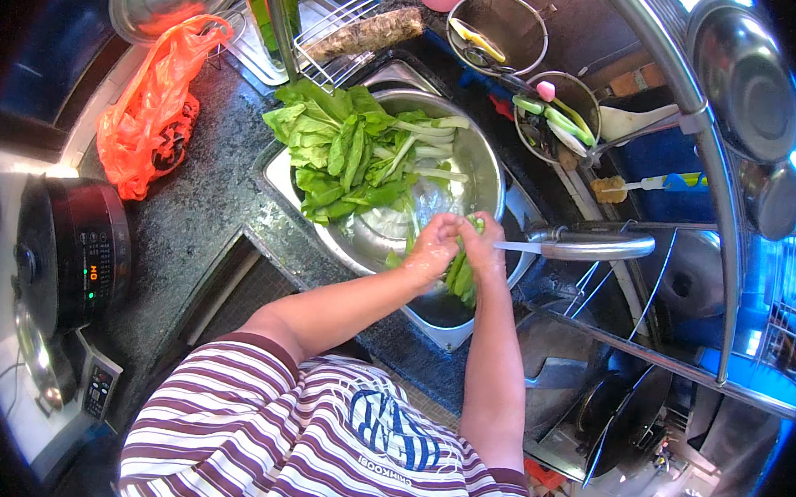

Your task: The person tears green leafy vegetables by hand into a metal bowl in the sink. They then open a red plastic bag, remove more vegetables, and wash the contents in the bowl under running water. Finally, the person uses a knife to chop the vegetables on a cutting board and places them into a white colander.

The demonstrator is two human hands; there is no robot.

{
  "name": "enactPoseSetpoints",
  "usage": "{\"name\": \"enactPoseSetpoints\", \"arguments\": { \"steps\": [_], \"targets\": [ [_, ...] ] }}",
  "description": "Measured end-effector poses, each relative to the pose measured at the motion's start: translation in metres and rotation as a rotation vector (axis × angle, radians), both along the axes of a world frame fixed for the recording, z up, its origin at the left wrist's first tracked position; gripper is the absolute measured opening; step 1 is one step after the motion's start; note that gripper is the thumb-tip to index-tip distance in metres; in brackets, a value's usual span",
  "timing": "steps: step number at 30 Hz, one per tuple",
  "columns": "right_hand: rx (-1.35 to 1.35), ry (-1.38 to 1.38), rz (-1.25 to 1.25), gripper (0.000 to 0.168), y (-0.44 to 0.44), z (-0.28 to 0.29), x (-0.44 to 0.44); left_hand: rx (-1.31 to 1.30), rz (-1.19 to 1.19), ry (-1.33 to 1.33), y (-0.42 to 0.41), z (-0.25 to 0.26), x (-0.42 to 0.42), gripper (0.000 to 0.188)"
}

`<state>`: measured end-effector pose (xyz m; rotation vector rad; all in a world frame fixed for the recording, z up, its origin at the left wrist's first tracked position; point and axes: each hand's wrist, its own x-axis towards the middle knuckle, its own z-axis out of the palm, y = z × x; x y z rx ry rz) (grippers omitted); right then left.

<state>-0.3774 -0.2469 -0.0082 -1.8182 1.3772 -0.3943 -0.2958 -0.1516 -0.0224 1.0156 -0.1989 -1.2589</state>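
Leafy greens (350,143) with pale stems are heaped in a wide stainless steel basin (492,158), partly in water. The basin sits in the sink (283,176). Over its near edge, my right hand (483,247) grips a small bunch of greens (462,276), with leaves hanging down below the fingers. My left hand (436,244) meets it at the stem end, its fingers curled; whether it pinches a stem is hidden. Just beside my right hand is the faucet (589,246), whose pale spout tip (518,247) points at the hand.
A red plastic bag (150,110) lies on the speckled counter (207,127), near a black electric cooker (73,256). Behind the basin, a wire rack (346,37) bears a long brown root (370,33). Utensil baskets (496,32) and a metal rail (713,131) stand at the right.
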Motion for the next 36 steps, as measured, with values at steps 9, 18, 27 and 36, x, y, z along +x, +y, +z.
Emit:
{"name": "enactPoseSetpoints", "arguments": {
  "steps": [9,18,27,36],
  "targets": [
    [0.251,-0.396,-0.146,0.033,0.005,0.04,-0.005,0.483,0.399,0.402,0.027,-0.065,0.097,0.031],
    [0.281,-0.468,-0.004,0.009,0.011,0.069,-0.019,0.361,0.095,0.043,0.041,-0.013,0.06,0.026],
    [-0.088,-0.029,0.342,0.021,0.032,0.06,0.003,0.042,-0.285,-0.838,0.03,0.02,0.053,0.034],
    [-0.232,0.042,0.281,0.024,0.037,0.061,-0.002,-0.293,-0.165,-1.536,-0.001,0.045,0.071,0.006]
  ]
}}
